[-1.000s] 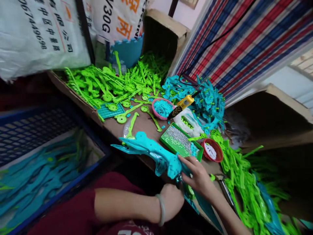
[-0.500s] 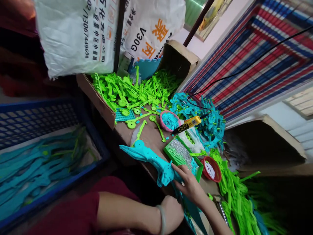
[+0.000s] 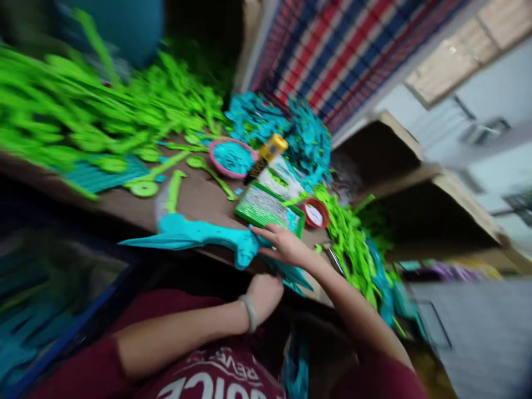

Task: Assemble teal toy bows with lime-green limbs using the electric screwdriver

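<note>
A long turquoise plastic part [image 3: 211, 234] lies across the near table edge, its pointed end to the left and its knobbly end to the right. My right hand [image 3: 285, 245] grips that knobbly end, index finger along the top and another finger lower down. Just below, my left hand [image 3: 265, 296], with a pale bangle on the wrist, is closed in a fist; its fingers face away and what they hold is hidden. More turquoise plastic [image 3: 295, 276] shows under my right hand. Beyond it sits a green tray [image 3: 266, 206] of small silvery pieces.
A pink bowl [image 3: 233, 158] of turquoise bits, a yellow-and-black tool [image 3: 268, 155] and a red basket [image 3: 315, 213] of white pieces stand behind. Bright green parts [image 3: 124, 105] heap at left, more [image 3: 347, 238] at right. A blue crate [image 3: 75, 354] is at lower left.
The view has swung right and down, so the white sacks are out of sight and more of the right side shows. Both hands stay beside the turquoise part's knobbly end.
</note>
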`<act>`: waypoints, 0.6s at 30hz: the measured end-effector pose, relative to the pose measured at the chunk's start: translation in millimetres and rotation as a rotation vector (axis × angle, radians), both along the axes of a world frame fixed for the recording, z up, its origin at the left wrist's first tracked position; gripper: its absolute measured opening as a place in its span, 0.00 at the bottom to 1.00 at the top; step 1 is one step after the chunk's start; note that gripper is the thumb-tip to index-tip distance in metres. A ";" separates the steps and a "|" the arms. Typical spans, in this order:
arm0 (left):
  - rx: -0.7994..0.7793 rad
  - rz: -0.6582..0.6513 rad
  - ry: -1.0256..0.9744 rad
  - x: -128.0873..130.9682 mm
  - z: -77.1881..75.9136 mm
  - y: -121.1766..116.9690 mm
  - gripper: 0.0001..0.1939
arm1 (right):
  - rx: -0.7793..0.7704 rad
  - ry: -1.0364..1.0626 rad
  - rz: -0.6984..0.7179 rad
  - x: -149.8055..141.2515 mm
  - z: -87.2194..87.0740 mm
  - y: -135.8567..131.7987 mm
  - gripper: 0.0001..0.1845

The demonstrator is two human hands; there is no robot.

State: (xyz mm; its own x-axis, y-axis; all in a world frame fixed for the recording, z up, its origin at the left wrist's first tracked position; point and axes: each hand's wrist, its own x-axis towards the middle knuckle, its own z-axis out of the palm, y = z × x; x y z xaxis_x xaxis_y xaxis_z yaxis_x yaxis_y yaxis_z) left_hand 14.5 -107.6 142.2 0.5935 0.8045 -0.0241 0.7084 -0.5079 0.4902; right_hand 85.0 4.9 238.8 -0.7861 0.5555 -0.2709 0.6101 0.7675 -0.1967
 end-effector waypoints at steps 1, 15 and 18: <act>-0.014 0.023 0.030 -2.5 0.2 -4.0 0.14 | -0.001 0.002 -0.013 -0.2 -4.7 0.0 0.31; -0.072 -0.073 -0.055 -26.5 2.5 -24.9 0.24 | -0.102 -0.009 -0.083 -0.8 -33.2 2.2 0.21; -0.148 -0.129 -0.192 -40.5 -1.3 -32.5 0.26 | -0.104 -0.045 -0.127 -1.5 -28.0 3.1 0.20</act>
